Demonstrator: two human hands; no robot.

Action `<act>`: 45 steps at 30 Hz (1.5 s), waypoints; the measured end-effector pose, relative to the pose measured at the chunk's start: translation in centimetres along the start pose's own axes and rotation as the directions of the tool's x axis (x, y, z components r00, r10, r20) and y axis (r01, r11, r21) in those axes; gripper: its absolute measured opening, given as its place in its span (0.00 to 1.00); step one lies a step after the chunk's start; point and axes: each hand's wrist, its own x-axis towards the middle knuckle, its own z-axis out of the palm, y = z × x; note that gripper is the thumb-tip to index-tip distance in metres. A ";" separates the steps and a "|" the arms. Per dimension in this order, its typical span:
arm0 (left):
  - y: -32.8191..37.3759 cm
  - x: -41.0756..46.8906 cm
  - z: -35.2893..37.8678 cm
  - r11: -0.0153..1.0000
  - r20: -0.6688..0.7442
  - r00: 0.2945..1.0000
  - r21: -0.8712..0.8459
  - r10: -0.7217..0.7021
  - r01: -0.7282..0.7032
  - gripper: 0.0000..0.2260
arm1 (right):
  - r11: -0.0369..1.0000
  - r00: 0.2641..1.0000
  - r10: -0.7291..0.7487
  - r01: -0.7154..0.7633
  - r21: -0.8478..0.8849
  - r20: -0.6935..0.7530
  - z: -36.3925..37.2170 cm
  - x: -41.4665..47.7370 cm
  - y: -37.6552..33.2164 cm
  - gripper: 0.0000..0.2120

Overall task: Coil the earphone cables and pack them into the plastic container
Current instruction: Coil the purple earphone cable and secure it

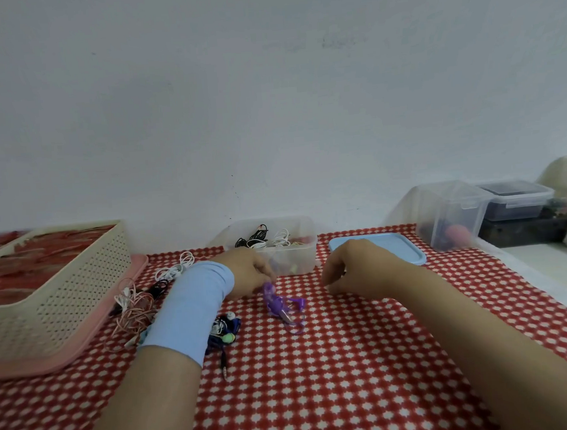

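Note:
A purple earphone cable [283,307] lies partly bunched on the red-and-white cloth at the centre. My left hand [246,271] pinches its upper end; a light blue band covers that wrist. My right hand [353,267] hovers just right of the cable with its fingers curled, and I cannot tell whether it holds a strand. Behind the hands stands the clear plastic container [306,246] holding black and white coiled earphones. Loose cables lie to the left: white [175,267], pink [134,309], dark blue with a green bud [225,331].
The container's blue lid [378,245] lies to its right. A cream lattice basket [55,288] on a pink tray [50,360] fills the left side. Clear lidded boxes [453,216] and a dark box [516,198] stand at the back right, against the wall.

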 end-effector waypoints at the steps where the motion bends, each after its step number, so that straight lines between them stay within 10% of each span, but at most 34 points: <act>1: 0.0 -0.3 -0.6 0.998 -0.008 1.000 0.063 -0.016 0.017 0.09 | 1.000 1.000 -0.005 0.004 0.012 0.006 -0.1 0.0 0.1 0.08; 6: 2.1 -1.5 -2.5 0.996 -0.155 0.985 0.051 0.074 -0.067 0.11 | 0.982 1.000 -0.010 0.011 0.189 -0.004 -0.5 0.1 0.5 0.06; 11: 3.0 -1.1 -0.2 0.985 0.065 0.990 0.111 0.123 -0.130 0.10 | 0.923 0.999 -0.043 0.035 0.383 0.011 -0.9 -0.2 0.1 0.03; 19: 2.0 0.4 1.7 0.983 -0.012 0.995 0.156 0.100 -0.097 0.10 | 0.891 0.998 -0.049 0.025 0.454 0.042 -0.9 -0.2 -0.1 0.04; 26: 1.9 0.4 1.9 0.980 -0.142 0.976 -0.090 0.166 -0.180 0.05 | 0.798 1.000 -0.024 0.022 0.602 -0.006 -1.3 -0.8 -0.6 0.03; 45: 2.6 0.2 2.6 0.391 -0.079 0.978 -0.908 0.192 -0.150 0.10 | 0.529 0.998 0.045 -0.064 0.846 0.047 -1.6 -1.1 -0.6 0.05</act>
